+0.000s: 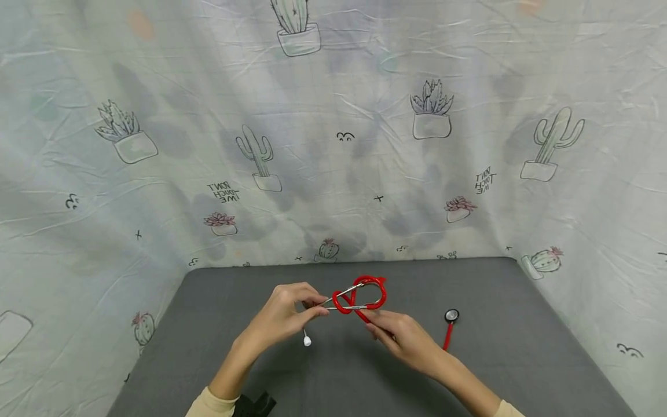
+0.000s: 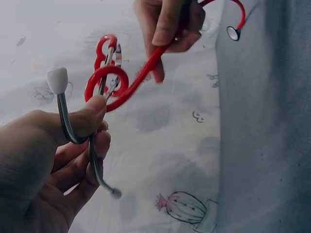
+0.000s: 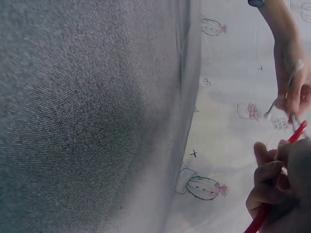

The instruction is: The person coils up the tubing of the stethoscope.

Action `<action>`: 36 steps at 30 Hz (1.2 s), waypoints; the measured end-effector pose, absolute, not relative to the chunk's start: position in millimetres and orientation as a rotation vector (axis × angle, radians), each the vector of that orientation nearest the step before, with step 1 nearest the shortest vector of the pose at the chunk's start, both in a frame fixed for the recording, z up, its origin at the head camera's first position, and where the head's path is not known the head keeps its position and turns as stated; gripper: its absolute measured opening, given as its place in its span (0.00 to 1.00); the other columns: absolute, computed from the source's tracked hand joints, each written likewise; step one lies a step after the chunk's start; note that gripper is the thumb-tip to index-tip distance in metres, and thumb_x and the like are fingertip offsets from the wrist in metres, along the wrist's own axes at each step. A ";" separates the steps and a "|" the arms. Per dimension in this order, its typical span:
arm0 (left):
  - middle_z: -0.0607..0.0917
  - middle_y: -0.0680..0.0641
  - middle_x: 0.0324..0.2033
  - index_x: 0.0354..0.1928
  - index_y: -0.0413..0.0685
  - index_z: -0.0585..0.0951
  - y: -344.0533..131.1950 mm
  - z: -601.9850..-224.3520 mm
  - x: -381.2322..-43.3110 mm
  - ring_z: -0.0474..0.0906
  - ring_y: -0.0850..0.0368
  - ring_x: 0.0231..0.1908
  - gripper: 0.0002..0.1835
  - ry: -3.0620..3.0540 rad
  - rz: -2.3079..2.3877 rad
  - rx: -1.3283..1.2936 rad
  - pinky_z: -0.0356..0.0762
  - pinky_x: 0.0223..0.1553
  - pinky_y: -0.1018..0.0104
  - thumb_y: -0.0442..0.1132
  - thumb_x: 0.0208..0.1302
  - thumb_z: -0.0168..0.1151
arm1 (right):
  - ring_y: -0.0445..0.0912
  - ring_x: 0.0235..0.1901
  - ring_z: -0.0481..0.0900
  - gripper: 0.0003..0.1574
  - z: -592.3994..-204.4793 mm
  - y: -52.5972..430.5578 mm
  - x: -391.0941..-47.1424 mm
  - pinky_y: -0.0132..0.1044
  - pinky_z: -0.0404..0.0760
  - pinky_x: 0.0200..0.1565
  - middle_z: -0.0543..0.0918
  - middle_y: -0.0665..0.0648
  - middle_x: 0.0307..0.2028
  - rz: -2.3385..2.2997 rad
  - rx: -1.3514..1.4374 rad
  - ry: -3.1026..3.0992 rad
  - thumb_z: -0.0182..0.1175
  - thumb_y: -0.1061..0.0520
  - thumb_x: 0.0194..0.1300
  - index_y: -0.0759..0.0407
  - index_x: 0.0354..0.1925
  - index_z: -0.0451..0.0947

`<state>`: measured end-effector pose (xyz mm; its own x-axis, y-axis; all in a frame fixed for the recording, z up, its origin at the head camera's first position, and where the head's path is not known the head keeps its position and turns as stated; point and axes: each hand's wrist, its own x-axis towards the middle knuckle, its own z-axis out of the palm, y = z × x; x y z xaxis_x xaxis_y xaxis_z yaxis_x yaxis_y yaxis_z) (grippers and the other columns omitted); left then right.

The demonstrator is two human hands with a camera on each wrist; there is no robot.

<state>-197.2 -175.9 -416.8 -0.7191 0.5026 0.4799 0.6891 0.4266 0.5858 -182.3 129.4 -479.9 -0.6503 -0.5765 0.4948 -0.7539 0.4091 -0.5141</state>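
Observation:
A red stethoscope (image 1: 384, 296) is held between both hands above the table, its tubing looped around the metal ear tubes. My left hand (image 1: 285, 313) pinches the metal ear tubes near the earpieces, between thumb and fingers. One white ear tip (image 2: 58, 80) sticks up beside the left thumb in the left wrist view; the other tube end points down past the fingers. With thumb and fingers my right hand (image 1: 406, 339) grips the red tubing (image 2: 141, 77) just beyond the loop. The tubing runs on behind the right hand to the round chest piece (image 1: 451, 315), to the right of that hand.
A grey cloth-covered table (image 1: 234, 284) lies under the hands. Behind it and at both sides hangs a pale curtain (image 1: 323, 162) printed with potted cacti. A black object (image 1: 255, 405) shows beside the left sleeve at the bottom edge.

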 end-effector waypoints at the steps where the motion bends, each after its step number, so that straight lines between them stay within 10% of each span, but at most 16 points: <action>1: 0.93 0.51 0.36 0.43 0.45 0.93 -176.4 -417.8 -198.0 0.88 0.65 0.33 0.09 -2.453 -1.165 -1.021 0.86 0.34 0.72 0.33 0.61 0.81 | 0.26 0.28 0.73 0.21 -479.7 130.3 -180.2 0.18 0.74 0.30 0.84 0.45 0.30 1.050 1.171 -2.424 0.67 0.63 0.76 0.57 0.65 0.86; 13: 0.91 0.51 0.33 0.40 0.43 0.93 -195.5 -432.2 -207.7 0.86 0.66 0.31 0.06 -2.549 -1.044 -0.821 0.86 0.34 0.71 0.31 0.61 0.81 | 0.22 0.25 0.59 0.25 -467.0 139.1 -152.1 0.09 0.60 0.27 0.77 0.40 0.31 0.713 1.290 -2.352 0.76 0.61 0.67 0.52 0.62 0.89; 24: 0.91 0.51 0.33 0.40 0.43 0.93 -199.5 -437.6 -206.1 0.86 0.66 0.30 0.06 -2.588 -1.050 -0.796 0.85 0.31 0.73 0.31 0.61 0.80 | 0.27 0.30 0.79 0.13 -444.5 145.2 -139.6 0.15 0.76 0.31 0.88 0.45 0.35 0.718 1.194 -2.385 0.77 0.66 0.63 0.58 0.45 0.87; 36: 0.91 0.49 0.34 0.41 0.41 0.93 -193.2 -434.8 -203.5 0.87 0.66 0.31 0.06 -2.639 -1.070 -0.799 0.85 0.32 0.73 0.32 0.63 0.79 | 0.24 0.23 0.65 0.03 -439.8 141.7 -132.6 0.10 0.64 0.28 0.80 0.40 0.31 0.602 1.309 -2.246 0.66 0.55 0.79 0.51 0.44 0.84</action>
